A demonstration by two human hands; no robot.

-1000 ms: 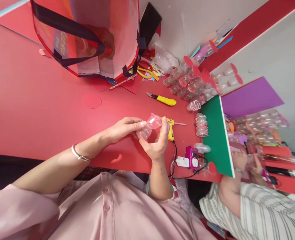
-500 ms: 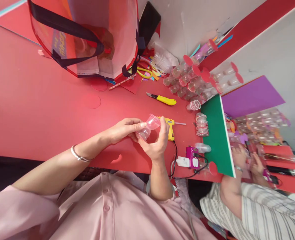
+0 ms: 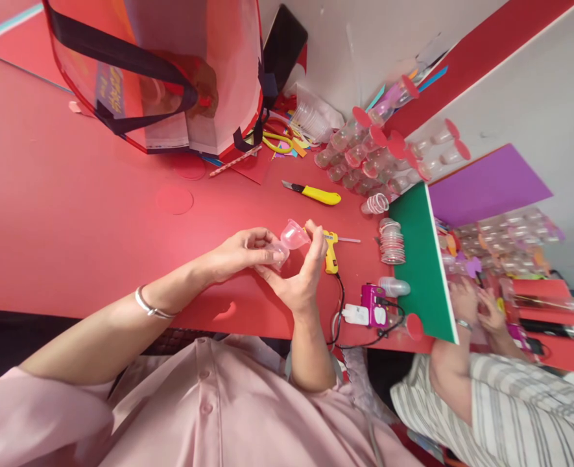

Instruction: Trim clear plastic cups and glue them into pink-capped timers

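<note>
Two small clear plastic cups (image 3: 294,234), set base to base like an hourglass, are held in front of me over the red table. My left hand (image 3: 238,251) pinches the lower cup between thumb and fingers. My right hand (image 3: 297,285) curves around the other side, fingertips at the upper cup's rim and thumb by the lower cup. Just beyond my right fingers lies a yellow hot glue gun (image 3: 332,259) with a glue stick in its back. Farther off is a yellow utility knife (image 3: 318,194). Red paper discs (image 3: 174,200) lie to the left.
A clear bag with dark straps (image 3: 121,52) stands at the back left. Several joined cups with red discs (image 3: 359,155) stand at the back right. Cup stacks (image 3: 392,241) and a purple power adapter (image 3: 374,305) sit before a green board (image 3: 423,266). Beyond it, a co-worker's hands (image 3: 464,301) work.
My left thumb has slid down from the joint between the cups onto the lower cup. The pair has turned slightly in my hands. The view has shifted a little.
</note>
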